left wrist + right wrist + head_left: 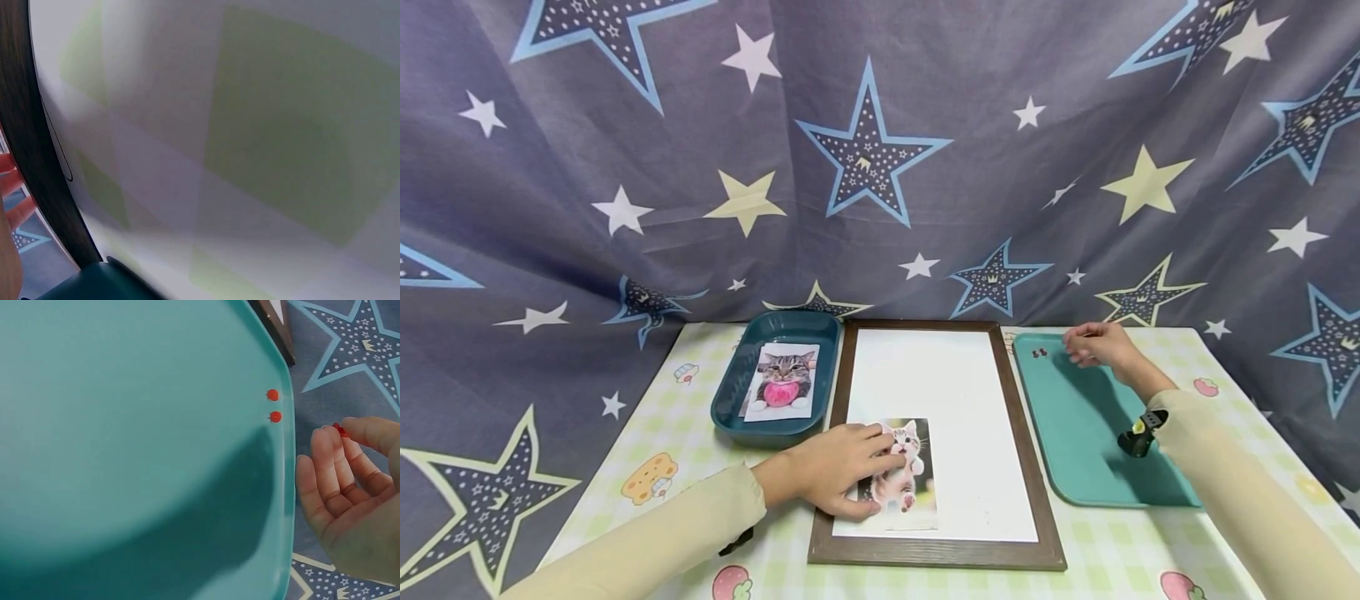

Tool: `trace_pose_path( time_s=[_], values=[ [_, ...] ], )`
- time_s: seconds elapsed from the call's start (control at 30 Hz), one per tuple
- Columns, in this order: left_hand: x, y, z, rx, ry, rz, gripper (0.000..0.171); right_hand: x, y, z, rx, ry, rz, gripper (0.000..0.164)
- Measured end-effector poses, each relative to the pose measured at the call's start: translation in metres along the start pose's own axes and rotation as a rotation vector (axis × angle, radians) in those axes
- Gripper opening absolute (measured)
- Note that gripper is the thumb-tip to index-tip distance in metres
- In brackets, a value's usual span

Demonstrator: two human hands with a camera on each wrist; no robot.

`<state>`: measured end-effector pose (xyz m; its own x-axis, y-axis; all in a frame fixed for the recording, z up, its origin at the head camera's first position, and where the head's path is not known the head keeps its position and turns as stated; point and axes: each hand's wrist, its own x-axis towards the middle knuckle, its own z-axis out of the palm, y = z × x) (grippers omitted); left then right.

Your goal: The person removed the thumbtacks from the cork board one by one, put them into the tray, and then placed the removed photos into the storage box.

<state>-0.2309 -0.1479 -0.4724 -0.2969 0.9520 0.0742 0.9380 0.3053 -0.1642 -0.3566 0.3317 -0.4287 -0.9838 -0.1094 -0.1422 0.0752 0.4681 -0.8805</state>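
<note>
My left hand [846, 468] lies over a kitten photo [917, 483], fingers spread across its left part. Beneath the photo is a white board [958, 400] with a brown frame [1030, 433], near its lower left corner. In the left wrist view only some fingers [14, 187] show, beyond the dark frame edge. Over the far end of the green tray [1086, 450], my right hand [1097, 344] pinches a small red push pin [339, 429] between thumb and fingertips. Two more red push pins [273, 406] lie in the tray close to its rim.
A dark teal bin [726, 408] left of the board holds a photo of a cat with a pink heart [784, 379], on top of another sheet. A checked cloth [681, 450] covers the table. Behind it hangs a star-patterned curtain [1000, 225].
</note>
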Motion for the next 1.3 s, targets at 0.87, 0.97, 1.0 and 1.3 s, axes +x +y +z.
trace_pose_path(
  time_s=[0.87, 0.97, 1.0, 1.3],
  values=[
    [0.000, 0.001, 0.001, -0.009, -0.006, -0.013, 0.067, 0.006, 0.008, 0.005, 0.058, -0.063, 0.097, 0.037],
    [0.000, 0.001, 0.002, -0.010, -0.006, -0.013, 0.067, 0.002, 0.002, 0.006, 0.053, -0.079, 0.106, 0.038],
    [-0.001, 0.001, 0.002, -0.011, -0.009, -0.014, 0.067, 0.001, 0.000, 0.006, 0.055, -0.085, 0.109, 0.038],
    [-0.001, 0.000, 0.004, -0.011, 0.012, 0.002, 0.068, 0.013, 0.020, 0.003, 0.026, -0.078, 0.114, 0.040]
  ],
)
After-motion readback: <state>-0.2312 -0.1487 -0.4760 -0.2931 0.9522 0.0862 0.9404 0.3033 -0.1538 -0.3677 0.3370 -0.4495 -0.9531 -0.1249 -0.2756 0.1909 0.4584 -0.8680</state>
